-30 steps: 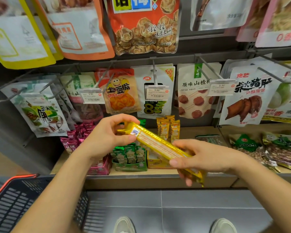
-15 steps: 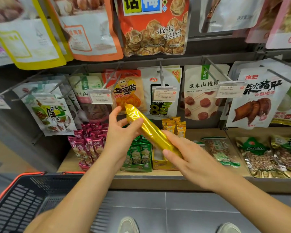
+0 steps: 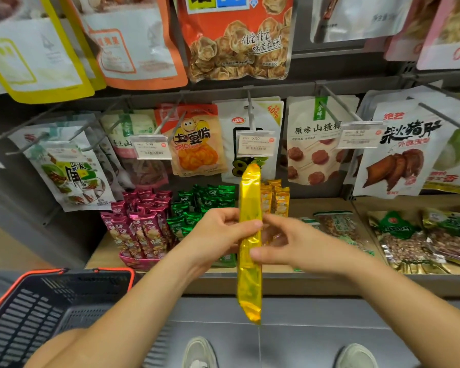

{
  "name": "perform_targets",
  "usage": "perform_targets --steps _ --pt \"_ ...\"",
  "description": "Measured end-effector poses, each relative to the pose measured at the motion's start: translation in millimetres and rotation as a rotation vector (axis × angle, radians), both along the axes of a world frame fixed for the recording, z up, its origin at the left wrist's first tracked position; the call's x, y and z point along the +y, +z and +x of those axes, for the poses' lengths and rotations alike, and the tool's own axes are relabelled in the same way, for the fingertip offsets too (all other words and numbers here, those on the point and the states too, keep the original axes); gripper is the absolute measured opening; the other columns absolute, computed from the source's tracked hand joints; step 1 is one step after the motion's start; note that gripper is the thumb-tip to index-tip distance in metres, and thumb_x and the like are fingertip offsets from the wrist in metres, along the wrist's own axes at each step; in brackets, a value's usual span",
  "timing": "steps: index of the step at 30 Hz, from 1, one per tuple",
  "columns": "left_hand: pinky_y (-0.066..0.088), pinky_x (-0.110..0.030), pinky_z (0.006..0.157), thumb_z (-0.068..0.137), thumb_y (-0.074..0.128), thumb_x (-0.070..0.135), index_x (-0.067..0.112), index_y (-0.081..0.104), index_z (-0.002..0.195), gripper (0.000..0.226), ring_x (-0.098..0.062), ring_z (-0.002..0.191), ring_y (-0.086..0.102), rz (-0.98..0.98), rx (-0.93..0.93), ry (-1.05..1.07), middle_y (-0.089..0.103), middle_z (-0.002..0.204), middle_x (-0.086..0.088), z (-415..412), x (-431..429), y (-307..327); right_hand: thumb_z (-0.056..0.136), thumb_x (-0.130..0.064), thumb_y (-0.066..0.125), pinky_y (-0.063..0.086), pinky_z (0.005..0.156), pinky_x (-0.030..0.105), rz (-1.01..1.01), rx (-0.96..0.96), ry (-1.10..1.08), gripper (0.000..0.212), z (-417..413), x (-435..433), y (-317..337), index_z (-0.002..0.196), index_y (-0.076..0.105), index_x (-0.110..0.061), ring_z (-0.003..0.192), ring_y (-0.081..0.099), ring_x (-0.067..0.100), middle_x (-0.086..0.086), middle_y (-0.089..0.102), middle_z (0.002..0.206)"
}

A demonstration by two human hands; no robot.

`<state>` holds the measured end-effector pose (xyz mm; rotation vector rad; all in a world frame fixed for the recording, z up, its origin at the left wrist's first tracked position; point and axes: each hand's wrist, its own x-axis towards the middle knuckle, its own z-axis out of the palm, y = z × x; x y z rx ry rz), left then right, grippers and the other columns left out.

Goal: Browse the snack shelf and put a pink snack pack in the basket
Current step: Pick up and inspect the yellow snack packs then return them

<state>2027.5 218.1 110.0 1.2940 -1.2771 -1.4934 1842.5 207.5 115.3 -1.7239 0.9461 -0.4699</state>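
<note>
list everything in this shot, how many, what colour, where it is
yellow snack pack: one, shiny yellow, upright before the shelf, held in both hands
pink snack packs: many, magenta, standing in a pink tray at the shelf's left end
green snack packs: many, green, beside the pink ones
small packs: several, orange-yellow, behind the held pack
foil bags: several, green and gold, flat on the shelf's right
hanging bags: many, mixed colours, on hooks above the shelf
price tags: several, white, on hook ends
shelf: one, light wood, mid-frame
basket: one, black with orange rim, lower left
floor: one, grey tiles, bottom
shoes: two, pale, bottom edge
left hand: one, gripping the pack's left side
right hand: one, gripping its right side
</note>
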Motion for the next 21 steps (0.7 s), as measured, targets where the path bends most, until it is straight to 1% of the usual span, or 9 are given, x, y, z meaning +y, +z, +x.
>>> perform_targets --steps 2,4,6,8,11,13,16,19,21 --pt "0.057 -0.032 0.075 0.08 0.077 0.022 0.011 0.073 0.101 0.024 -0.014 0.079 0.069 -0.015 -0.107 -0.119 0.075 0.091 -0.008 -1 3 -1 0.077 -0.046 0.068 0.056 0.086 0.031 0.175 -0.141 -0.097 0.058 -9 -9 8 0.131 0.053 -0.029 0.102 0.068 0.009 -0.004 0.07 0.113" --pt "0.056 -0.035 0.08 0.077 0.08 0.02 0.009 0.073 0.103 0.029 -0.017 0.08 0.068 -0.008 -0.162 -0.197 0.074 0.094 -0.013 -5 7 -2 0.079 -0.042 0.066 0.056 0.089 0.038 0.235 -0.278 -0.191 0.051 -12 -13 10 0.123 0.059 -0.018 0.103 0.069 0.019 0.001 0.073 0.108" --pt "0.058 -0.032 0.077 0.075 0.08 0.018 0.009 0.073 0.102 0.029 -0.016 0.078 0.068 0.0 -0.143 -0.204 0.074 0.091 -0.011 -9 8 -3 0.082 -0.029 0.068 0.059 0.079 0.035 0.217 -0.381 -0.265 0.041 -9 -14 7 0.118 0.06 -0.011 0.092 0.071 0.023 0.003 0.073 0.093" --pt "0.057 -0.027 0.069 0.07 0.08 0.023 0.012 0.073 0.098 0.031 -0.012 0.074 0.068 0.004 -0.096 -0.192 0.074 0.085 -0.003 -11 8 -5 0.084 -0.021 0.069 0.058 0.069 0.031 0.199 -0.462 -0.331 0.031 -10 -16 7 0.112 0.059 -0.011 0.083 0.072 0.025 0.006 0.074 0.087" --pt "0.052 -0.02 0.061 0.074 0.076 0.026 0.017 0.071 0.092 0.021 -0.005 0.066 0.065 0.006 -0.08 -0.218 0.072 0.075 0.006 -14 11 -9 0.086 -0.015 0.067 0.058 0.064 0.033 0.173 -0.566 -0.449 0.015 -23 -23 11 0.098 0.059 -0.012 0.076 0.072 0.024 0.006 0.072 0.079" --pt "0.047 -0.017 0.064 0.075 0.072 0.038 0.023 0.071 0.091 0.022 -0.001 0.068 0.061 -0.01 -0.148 -0.247 0.069 0.074 0.013 -13 15 -13 0.088 -0.013 0.065 0.058 0.062 0.034 0.168 -0.616 -0.53 0.008 -35 -29 14 0.091 0.058 -0.013 0.073 0.072 0.022 0.003 0.071 0.074" --pt "0.044 -0.016 0.068 0.075 0.067 0.05 0.029 0.07 0.095 0.029 0.0 0.075 0.059 -0.023 -0.175 -0.296 0.067 0.079 0.016 -8 18 -17 0.088 -0.013 0.065 0.058 0.059 0.033 0.158 -0.647 -0.597 0.007 -49 -32 15 0.088 0.059 -0.014 0.071 0.073 0.021 0.002 0.071 0.073" --pt "0.045 -0.021 0.072 0.078 0.067 0.051 0.029 0.07 0.099 0.031 -0.004 0.079 0.057 -0.013 -0.195 -0.309 0.066 0.085 0.013 -2 19 -21 0.088 -0.013 0.066 0.058 0.057 0.032 0.153 -0.657 -0.634 0.008 -54 -34 13 0.088 0.058 -0.014 0.069 0.072 0.019 0.0 0.072 0.071" --pt "0.048 -0.022 0.07 0.079 0.07 0.046 0.028 0.071 0.096 0.025 -0.008 0.077 0.058 -0.008 -0.195 -0.3 0.066 0.082 0.009 1 20 -23 0.088 -0.014 0.066 0.058 0.059 0.033 0.159 -0.65 -0.629 0.009 -55 -34 12 0.091 0.057 -0.013 0.072 0.073 0.02 0.001 0.072 0.072"
